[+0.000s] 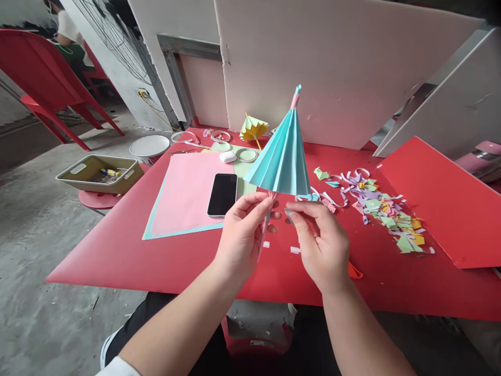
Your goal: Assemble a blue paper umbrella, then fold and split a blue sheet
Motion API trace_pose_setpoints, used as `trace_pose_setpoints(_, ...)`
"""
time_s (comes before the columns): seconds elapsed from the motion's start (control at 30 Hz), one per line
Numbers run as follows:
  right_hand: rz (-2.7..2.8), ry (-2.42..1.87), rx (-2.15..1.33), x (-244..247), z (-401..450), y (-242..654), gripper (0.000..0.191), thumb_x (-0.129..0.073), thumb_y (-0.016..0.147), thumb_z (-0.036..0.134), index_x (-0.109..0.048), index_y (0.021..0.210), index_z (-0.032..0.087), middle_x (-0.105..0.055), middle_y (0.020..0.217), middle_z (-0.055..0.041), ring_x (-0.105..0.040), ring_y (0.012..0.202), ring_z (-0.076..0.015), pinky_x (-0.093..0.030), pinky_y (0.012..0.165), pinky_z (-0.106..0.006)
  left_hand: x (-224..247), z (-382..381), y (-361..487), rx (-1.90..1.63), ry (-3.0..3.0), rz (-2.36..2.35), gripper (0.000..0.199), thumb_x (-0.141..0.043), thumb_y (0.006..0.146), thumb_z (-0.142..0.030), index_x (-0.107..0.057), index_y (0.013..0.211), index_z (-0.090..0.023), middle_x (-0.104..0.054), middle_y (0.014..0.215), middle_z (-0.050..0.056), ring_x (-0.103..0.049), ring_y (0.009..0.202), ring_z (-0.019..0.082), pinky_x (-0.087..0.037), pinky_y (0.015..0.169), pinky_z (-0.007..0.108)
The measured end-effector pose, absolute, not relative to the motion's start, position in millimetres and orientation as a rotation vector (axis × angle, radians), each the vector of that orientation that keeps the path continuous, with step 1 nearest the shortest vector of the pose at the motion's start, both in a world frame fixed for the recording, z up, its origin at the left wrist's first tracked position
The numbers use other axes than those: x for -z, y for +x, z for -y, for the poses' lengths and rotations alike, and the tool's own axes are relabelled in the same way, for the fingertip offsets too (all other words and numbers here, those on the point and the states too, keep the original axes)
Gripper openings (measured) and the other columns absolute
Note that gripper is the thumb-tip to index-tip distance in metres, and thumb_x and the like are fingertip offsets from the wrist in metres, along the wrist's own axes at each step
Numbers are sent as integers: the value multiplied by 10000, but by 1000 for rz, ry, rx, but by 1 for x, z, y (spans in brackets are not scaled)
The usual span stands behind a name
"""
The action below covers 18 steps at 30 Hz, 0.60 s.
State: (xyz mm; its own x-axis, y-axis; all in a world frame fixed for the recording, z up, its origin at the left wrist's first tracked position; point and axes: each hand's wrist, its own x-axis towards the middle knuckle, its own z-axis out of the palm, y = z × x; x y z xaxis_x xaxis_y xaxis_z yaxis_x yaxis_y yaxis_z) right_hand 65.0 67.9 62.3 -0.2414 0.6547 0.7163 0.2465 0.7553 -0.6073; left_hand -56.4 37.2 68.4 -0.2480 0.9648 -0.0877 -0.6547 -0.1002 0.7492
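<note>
A pleated turquoise paper umbrella (279, 156) stands upright above the red table, its canopy folded down into a cone with a pink band near the tip. My left hand (245, 227) pinches its thin pink stick just under the canopy. To the right of the stick, my right hand (323, 237) is closed, thumb against forefinger, on a small greyish piece that is too small to name. The canopy's lower edge hangs just above both hands.
On the red table (188, 266) lie pink paper sheets (183, 193), a phone (223, 195), tape rolls and many paper scraps (387, 209). A small yellow-green paper umbrella (253, 128) stands behind. A bin (99, 175) sits left; a person is beyond the red chair (50, 78).
</note>
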Motion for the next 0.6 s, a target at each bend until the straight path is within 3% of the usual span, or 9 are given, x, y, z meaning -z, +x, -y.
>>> trace_pose_setpoints(0.13, 1752, -725, -488, -58, -69, 64, 326, -560, 804, 88, -497, 1065, 274, -614, 969, 8, -621, 844, -123, -555, 703, -261, -68, -38, -55, -1681, 545, -831, 104, -683, 747, -223, -602, 802, -186, -615, 813, -14, -613, 671, 83, -470, 519, 150)
trace_pose_setpoints(0.3, 1749, -716, -486, -57, -71, 64, 246, -566, 799, 95, -489, 978, 245, -581, 864, 22, -618, 740, -107, -556, 657, -251, -67, -38, -55, -1677, 554, -854, 130, -690, 734, -236, -579, 785, -191, -623, 793, -17, -616, 702, 98, -464, 536, 160)
trace_pose_setpoints(0.6, 1746, -730, -519, -58, -70, 63, 226, -555, 801, 87, -494, 957, 239, -573, 861, 20, -616, 742, -102, -548, 676, -242, -67, -40, -56, -1665, 565, -833, 157, -668, 750, -228, -522, 797, -197, -589, 791, -23, -592, 720, 95, -451, 561, 171)
